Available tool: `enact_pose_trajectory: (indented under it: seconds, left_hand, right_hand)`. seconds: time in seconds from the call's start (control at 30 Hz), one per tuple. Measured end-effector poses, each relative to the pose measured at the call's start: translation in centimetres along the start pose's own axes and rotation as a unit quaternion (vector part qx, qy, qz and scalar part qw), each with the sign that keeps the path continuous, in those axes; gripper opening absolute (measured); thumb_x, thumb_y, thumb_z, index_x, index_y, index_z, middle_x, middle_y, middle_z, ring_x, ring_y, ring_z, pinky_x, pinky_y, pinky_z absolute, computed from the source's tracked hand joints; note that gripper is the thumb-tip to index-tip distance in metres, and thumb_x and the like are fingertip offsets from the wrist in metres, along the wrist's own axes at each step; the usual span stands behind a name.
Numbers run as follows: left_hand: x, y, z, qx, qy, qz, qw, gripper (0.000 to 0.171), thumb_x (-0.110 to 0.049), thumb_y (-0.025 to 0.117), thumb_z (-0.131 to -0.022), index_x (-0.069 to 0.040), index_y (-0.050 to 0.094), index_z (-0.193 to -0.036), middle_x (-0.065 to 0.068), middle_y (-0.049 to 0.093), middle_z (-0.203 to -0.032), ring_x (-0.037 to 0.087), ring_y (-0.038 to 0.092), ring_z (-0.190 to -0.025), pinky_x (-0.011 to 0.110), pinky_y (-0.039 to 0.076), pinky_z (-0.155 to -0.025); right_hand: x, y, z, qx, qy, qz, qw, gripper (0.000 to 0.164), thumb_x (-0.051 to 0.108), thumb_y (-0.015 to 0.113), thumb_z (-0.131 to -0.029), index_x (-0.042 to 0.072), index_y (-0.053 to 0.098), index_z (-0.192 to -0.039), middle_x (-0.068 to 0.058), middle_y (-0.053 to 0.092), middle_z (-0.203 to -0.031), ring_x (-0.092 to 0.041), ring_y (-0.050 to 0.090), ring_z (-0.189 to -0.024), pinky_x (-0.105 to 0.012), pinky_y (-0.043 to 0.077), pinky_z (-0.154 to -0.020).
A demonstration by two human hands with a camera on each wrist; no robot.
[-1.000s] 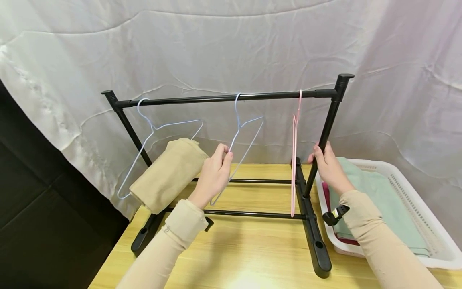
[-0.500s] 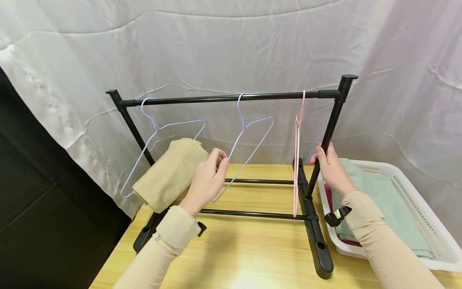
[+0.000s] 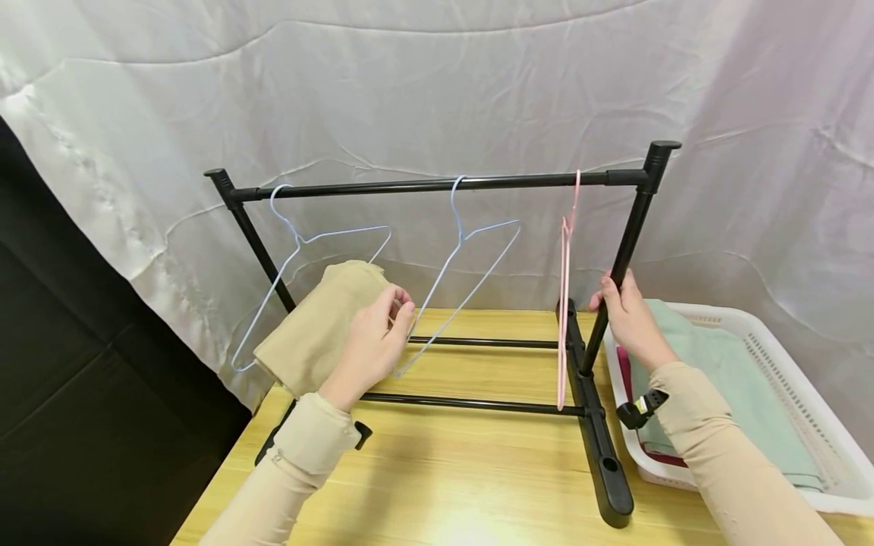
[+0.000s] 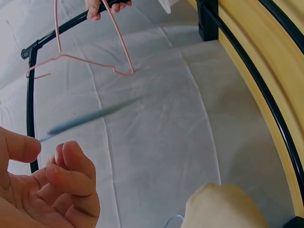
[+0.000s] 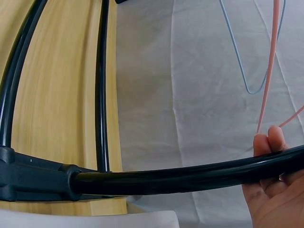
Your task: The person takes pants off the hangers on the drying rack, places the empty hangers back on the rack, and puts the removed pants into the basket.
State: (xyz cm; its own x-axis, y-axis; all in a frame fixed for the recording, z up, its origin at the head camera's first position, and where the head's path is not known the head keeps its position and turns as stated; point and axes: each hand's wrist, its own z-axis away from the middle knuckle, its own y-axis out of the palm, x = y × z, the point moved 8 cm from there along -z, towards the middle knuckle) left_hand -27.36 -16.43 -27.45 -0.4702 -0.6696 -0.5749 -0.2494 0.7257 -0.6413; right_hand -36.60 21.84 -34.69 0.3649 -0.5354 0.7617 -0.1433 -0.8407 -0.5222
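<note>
A black clothes rack (image 3: pixel 410 187) carries two light blue hangers and one pink hanger (image 3: pixel 564 318). The middle blue hanger (image 3: pixel 460 239) hangs slanted just right of my left hand (image 3: pixel 372 337), whose fingers are loosely bent; in the left wrist view, thumb and fingers stand apart and the blue hanger (image 4: pixel 95 116) is blurred. Behind the left hand, a folded beige cloth (image 3: pixel 307 334) hangs over the left blue hanger (image 3: pixel 298 240). My right hand (image 3: pixel 633 322) grips the rack's right post; in the right wrist view its fingers wrap around that post (image 5: pixel 190 178).
A white basket (image 3: pixel 706 309) stands right of the rack, holding a pale green cloth (image 3: pixel 724 379) above a dark red one (image 3: pixel 625 371). The wooden table (image 3: pixel 471 470) supports the rack. A pale curtain (image 3: pixel 437 91) hangs behind, black fabric (image 3: pixel 102 425) at left.
My left hand has let go of the middle blue hanger and moved left and down, towards the beige cloth. That hanger has swung wider to the right. The right hand stays on the post.
</note>
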Motion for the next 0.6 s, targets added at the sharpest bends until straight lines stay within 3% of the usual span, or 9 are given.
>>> enact_pose_trajectory:
  seconds: [0.3,0.6]
  left_hand:
    - [0.9,-1.2,0.0,-0.017,-0.005,-0.02,0.9996,0.017,-0.02,0.053,-0.111,-0.006,0.063,-0.115,0.009,0.069,-0.085,0.018,0.063,-0.074,0.034,0.052,-0.073]
    - [3.0,-2.6,0.4,-0.022,-0.039,-0.044,0.998,0.02,-0.021,0.054,-0.111,-0.006,0.061,-0.122,0.01,0.071,-0.09,0.02,0.062,-0.075,0.036,0.05,-0.073]
  right_hand:
    - [0.0,0.0,0.1,0.0,0.004,0.009,1.0,0.047,0.038,0.025,-0.118,-0.004,0.035,-0.138,-0.027,0.067,-0.107,-0.039,0.059,-0.105,-0.055,0.044,-0.095]
    - [-0.1,0.1,0.1,0.007,0.008,0.004,1.0,0.051,0.041,0.024,-0.118,-0.005,0.033,-0.139,-0.027,0.065,-0.107,-0.039,0.058,-0.105,-0.056,0.045,-0.095]
